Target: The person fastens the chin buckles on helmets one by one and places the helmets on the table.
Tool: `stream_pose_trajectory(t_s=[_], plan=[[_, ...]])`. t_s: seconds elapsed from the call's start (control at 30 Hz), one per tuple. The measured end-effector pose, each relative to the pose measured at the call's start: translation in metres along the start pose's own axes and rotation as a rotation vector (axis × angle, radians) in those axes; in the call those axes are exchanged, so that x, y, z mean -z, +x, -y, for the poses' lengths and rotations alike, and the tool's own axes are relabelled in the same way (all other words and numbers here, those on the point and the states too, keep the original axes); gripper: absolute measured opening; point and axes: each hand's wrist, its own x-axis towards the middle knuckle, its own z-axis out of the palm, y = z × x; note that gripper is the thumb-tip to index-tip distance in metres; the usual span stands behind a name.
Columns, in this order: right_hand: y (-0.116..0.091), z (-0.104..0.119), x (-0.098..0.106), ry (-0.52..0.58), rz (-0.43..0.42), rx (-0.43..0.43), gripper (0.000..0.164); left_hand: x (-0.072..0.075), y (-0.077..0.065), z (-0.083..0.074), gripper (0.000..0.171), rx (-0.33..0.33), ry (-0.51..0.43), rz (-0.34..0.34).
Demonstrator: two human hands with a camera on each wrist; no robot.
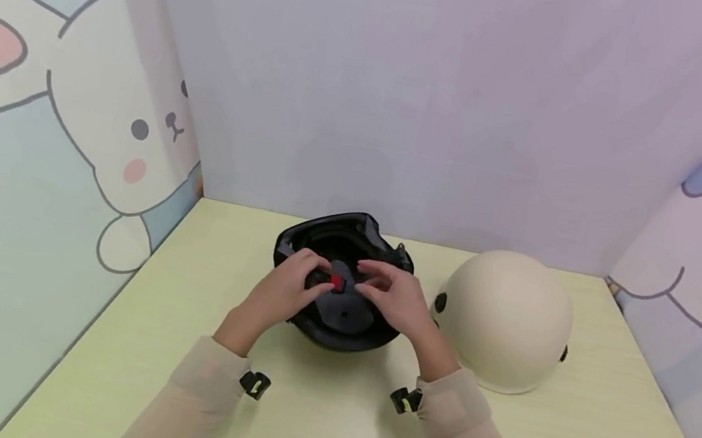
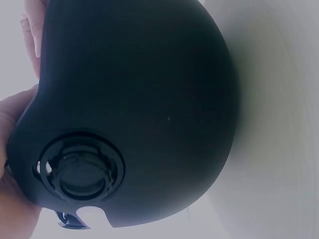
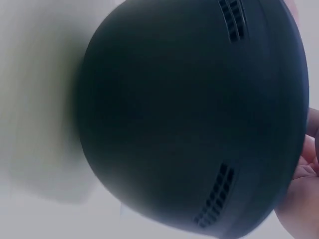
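A black helmet (image 1: 340, 338) lies upside down on the table, its padded hollow facing up. Over that hollow my left hand (image 1: 279, 288) pinches a black chin-strap buckle with a red part (image 1: 337, 283) between thumb and fingers. My right hand (image 1: 398, 300) hovers across from it above the right side of the opening, thumb and fingers bent and parted, with nothing visible between them. Both wrist views are mostly filled by the helmet's dark outer shell (image 2: 139, 99), which hides the buckle there. A round black fitting (image 2: 82, 172) shows on the shell in the left wrist view.
To the right, close to my right forearm, a cream helmet (image 1: 509, 318) rests dome up on the pale wooden table (image 1: 118, 366). A plain backdrop (image 1: 411, 92) rises behind the table, with cartoon-printed panels (image 1: 18, 215) on both sides.
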Motion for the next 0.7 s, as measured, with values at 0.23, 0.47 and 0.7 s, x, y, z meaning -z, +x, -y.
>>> stream_pose_trajectory(t_s=[0.23, 0.47, 0.7], plan=[[-0.006, -0.011, 0.013, 0.035, -0.137, 0.021, 0.033, -0.005, -0.007, 0.005, 0.028, -0.036, 0.037, -0.109], [-0.006, -0.028, 0.02, 0.006, -0.309, 0.09, 0.031, -0.006, -0.021, 0.007, 0.029, -0.072, 0.037, -0.236], [-0.005, -0.047, 0.019, 0.075, -0.3, -0.003, 0.053, -0.014, -0.038, 0.011, 0.036, 0.09, -0.06, -0.277]])
